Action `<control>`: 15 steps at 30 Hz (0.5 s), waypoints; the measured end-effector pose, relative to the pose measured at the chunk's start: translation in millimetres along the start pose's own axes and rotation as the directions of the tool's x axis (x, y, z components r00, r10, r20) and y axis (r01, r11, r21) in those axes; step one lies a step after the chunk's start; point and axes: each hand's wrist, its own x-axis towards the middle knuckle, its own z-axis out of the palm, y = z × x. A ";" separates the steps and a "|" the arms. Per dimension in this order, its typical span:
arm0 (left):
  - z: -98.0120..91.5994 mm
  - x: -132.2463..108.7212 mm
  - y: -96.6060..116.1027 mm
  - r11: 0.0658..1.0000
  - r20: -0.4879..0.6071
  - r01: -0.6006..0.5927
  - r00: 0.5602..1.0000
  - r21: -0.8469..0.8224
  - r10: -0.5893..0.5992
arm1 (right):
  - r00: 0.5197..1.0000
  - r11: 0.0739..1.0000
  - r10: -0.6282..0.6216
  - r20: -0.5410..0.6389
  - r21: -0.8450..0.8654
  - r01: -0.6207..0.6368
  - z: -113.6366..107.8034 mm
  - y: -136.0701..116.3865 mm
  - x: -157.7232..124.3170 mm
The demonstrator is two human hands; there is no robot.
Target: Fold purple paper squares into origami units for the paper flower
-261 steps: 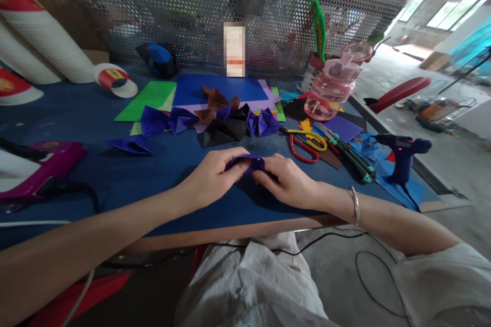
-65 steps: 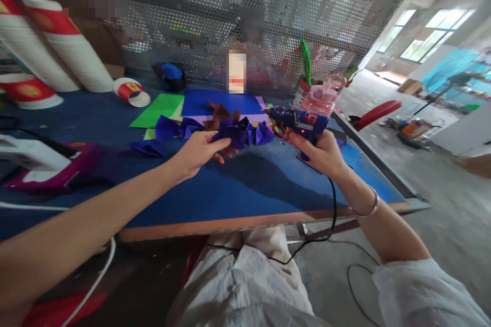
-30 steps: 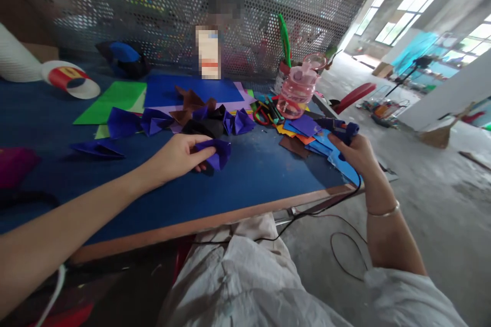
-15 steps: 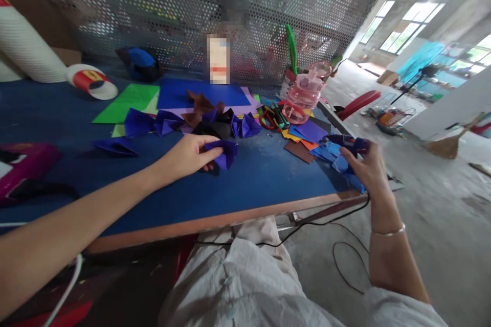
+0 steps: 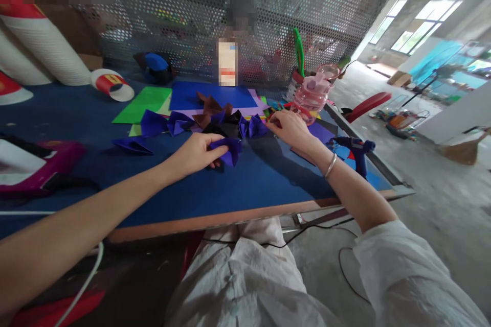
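Note:
My left hand (image 5: 205, 152) pinches a folded purple paper piece (image 5: 231, 152) above the blue table (image 5: 245, 191). Just right of the row of folded purple pieces (image 5: 259, 126) is my right hand (image 5: 289, 126), its fingers bent and pointing left; whether anything is between its fingertips I cannot make out. Black folded paper (image 5: 226, 125) and brown folded paper (image 5: 210, 106) lie behind my left hand. A dark blue glue gun (image 5: 355, 147) rests at the table's right side on blue paper. One more purple piece (image 5: 134, 146) lies to the left.
A pink bottle (image 5: 312, 97) stands behind my right hand. Green paper (image 5: 143, 104) and a blue sheet (image 5: 213, 95) lie at the back, before a perforated metal panel (image 5: 192, 15). Paper cups (image 5: 113, 85) and a magenta object (image 5: 63, 161) are at left. A cable hangs below the front edge.
My right hand has let go of the glue gun and moved left to beside the folded purple pieces. My left hand still holds its purple piece. The view has shifted slightly.

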 end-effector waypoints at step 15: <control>1.8 -2.4 2.4 0.986 -0.084 -0.022 0.996 -0.168 0.008 | 0.977 0.953 -0.040 -0.209 0.285 0.099 15.3 -19.9 -16.9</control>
